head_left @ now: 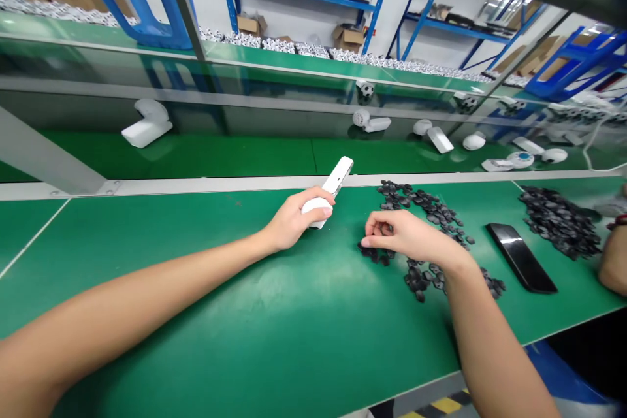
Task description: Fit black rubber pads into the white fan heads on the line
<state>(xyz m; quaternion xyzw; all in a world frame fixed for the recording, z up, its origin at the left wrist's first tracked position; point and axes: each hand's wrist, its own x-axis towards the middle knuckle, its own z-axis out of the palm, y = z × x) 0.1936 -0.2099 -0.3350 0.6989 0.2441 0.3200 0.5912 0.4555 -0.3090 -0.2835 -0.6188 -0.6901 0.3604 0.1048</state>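
Observation:
My left hand (297,219) is closed around a white plastic device (331,188), its flat arm pointing up and away over the green bench top (206,313). To its right, my right hand (399,237) rests fingers-down on a scatter of small black parts (425,209), its fingertips pinched together on one of them at the pile's near-left edge. The two hands are a short gap apart.
A black phone (521,256) lies right of the scatter, and a second heap of black parts (561,221) sits beyond it. Another person's arm (612,261) shows at the right edge. White devices (147,124) lie along the conveyor belt behind a metal rail (196,184). Blue shelving stands behind.

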